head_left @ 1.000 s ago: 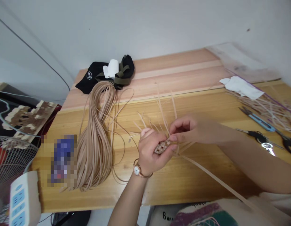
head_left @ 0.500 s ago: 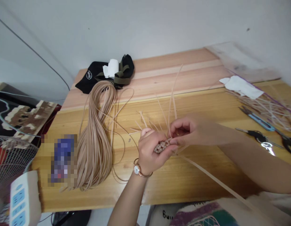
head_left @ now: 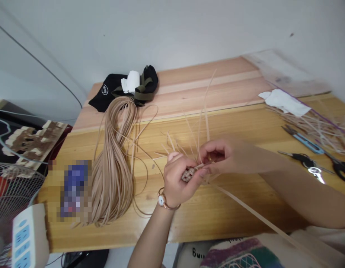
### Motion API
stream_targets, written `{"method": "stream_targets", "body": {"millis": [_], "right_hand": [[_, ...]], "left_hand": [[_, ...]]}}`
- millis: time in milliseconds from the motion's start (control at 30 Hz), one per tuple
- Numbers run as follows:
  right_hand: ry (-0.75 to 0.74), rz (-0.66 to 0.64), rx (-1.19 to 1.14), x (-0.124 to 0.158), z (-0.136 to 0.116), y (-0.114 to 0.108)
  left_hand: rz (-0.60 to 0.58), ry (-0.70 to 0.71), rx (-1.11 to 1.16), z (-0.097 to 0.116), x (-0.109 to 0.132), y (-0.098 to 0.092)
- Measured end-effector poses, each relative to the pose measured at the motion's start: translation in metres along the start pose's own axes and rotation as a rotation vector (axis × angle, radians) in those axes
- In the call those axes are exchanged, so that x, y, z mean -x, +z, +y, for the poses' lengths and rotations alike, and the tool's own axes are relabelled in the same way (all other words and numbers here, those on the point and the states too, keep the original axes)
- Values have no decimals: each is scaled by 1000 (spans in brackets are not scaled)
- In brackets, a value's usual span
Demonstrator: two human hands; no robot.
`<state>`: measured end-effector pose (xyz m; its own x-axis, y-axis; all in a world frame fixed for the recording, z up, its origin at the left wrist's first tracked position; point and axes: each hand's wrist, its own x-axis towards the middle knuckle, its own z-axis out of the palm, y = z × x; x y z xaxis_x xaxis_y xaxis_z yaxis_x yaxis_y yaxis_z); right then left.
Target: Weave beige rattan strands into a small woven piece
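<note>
My left hand [head_left: 178, 175], with a watch on its wrist, is closed around a small woven piece [head_left: 187, 174] of tan strips. Thin loose strip ends fan out from the piece beyond my fingers. My right hand [head_left: 217, 156] meets it at the right edge of the weave, thumb and fingers pinched on a strip there. The exact grip is partly hidden behind the fingers. One long flat strip [head_left: 253, 210] runs from beneath my right hand down to the lower right, across my lap.
On the left lies a big bundle of tan strips [head_left: 113, 178], with a black bag [head_left: 108, 91] and tissue roll [head_left: 131, 82] behind. Scissors [head_left: 342, 169], a blue-handled tool [head_left: 309, 143], keys [head_left: 316, 173] and loose strips [head_left: 325, 130] lie right. A power strip [head_left: 29, 234] stands lower left.
Both hands stay at almost the same place on the weave. The right fingers have shifted very slightly, and the upright strip ends lean a little differently.
</note>
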<state>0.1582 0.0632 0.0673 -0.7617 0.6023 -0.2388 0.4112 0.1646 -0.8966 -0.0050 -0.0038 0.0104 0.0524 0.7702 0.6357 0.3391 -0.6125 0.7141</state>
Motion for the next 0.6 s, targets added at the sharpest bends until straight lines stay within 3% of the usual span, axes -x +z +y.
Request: {"method": "stream_targets", "body": {"millis": [200, 600], "right_hand": [[12, -102, -69, 4, 4, -6], [-73, -61, -47, 5, 2, -2]], "left_hand": [[5, -6, -1, 0, 0, -1], [-21, -2, -23, 1, -2, 0]]}}
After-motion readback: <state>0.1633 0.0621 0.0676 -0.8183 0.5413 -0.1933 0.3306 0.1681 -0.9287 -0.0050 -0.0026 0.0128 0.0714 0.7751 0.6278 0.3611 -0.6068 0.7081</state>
